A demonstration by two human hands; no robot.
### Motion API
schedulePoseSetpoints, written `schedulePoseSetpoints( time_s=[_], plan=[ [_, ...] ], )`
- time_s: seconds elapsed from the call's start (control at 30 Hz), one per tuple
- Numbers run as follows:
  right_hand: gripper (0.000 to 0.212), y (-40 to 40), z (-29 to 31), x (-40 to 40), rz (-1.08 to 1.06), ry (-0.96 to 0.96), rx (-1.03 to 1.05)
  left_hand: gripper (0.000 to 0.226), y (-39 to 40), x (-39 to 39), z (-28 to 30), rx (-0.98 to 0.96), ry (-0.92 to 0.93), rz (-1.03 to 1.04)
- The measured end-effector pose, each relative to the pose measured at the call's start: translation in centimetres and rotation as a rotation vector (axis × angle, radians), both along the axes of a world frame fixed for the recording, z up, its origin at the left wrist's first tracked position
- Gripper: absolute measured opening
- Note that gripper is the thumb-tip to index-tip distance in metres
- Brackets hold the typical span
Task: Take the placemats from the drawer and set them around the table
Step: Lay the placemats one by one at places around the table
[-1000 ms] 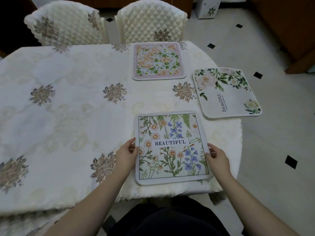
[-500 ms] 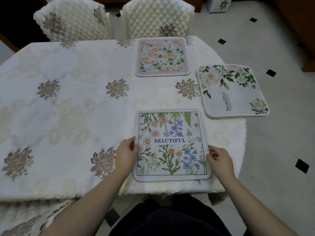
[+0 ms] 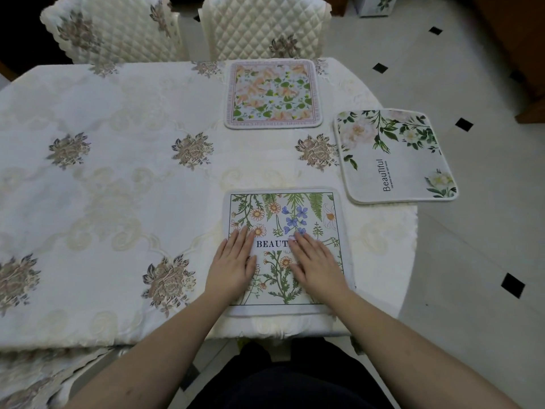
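A desk (image 3: 118,178) fills most of the view, covered by a cream cloth (image 3: 88,113) woven with brown flower motifs. Two quilted chairs (image 3: 265,28) stand at its far side, and a pale tiled floor (image 3: 457,261) with small black squares lies to the right.

Three placemats lie flat on the cloth. The near mat (image 3: 312,208), with wildflowers and the word BEAUTIFUL partly covered, sits at the near edge in front of the person. The right mat (image 3: 395,156), white with green leaves and pale blooms, lies at the desk's right end, its outer side reaching past the rim. The far mat (image 3: 272,94), with peach flowers and a pink border, lies at the far edge before the right-hand chair. All three are apart from one another.

The left hand (image 3: 233,262) rests palm down on the near mat's left part, fingers straight and close together. The right hand (image 3: 317,262) rests likewise on its right part, fingers straight and flat, holding nothing.
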State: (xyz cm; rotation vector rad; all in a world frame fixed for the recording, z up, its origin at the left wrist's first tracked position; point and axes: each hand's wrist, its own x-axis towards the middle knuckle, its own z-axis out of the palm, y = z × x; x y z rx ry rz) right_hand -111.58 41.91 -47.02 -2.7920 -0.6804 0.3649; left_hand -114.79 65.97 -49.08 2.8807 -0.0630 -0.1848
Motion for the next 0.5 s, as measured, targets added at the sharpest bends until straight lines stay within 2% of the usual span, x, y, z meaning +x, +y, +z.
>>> schedulePoseSetpoints(
  time_s=[0.13, 0.3, 0.4, 0.5],
  plan=[
    [0.071, -3.3, -0.3, 2.2, -0.059, 0.018, -0.079, 0.06, 0.1, -0.2, -0.1, 0.009, 0.003, -0.008],
    [0.071, -5.4, -0.1, 3.3, -0.221, 0.042, -0.071, 0.06, 0.1, -0.1, 0.0, -0.004, 0.02, -0.009],
    [0.072, -5.2, 0.0, 3.2, -0.238, 0.042, -0.068, 0.06, 0.0, -0.1, -0.2, -0.004, 0.001, -0.005],
    [0.073, -5.2, -0.3, 3.2, -0.237, 0.044, -0.069, 0.062, 1.0, 1.1, -0.3, 0.057, 0.009, -0.13]
  ],
)
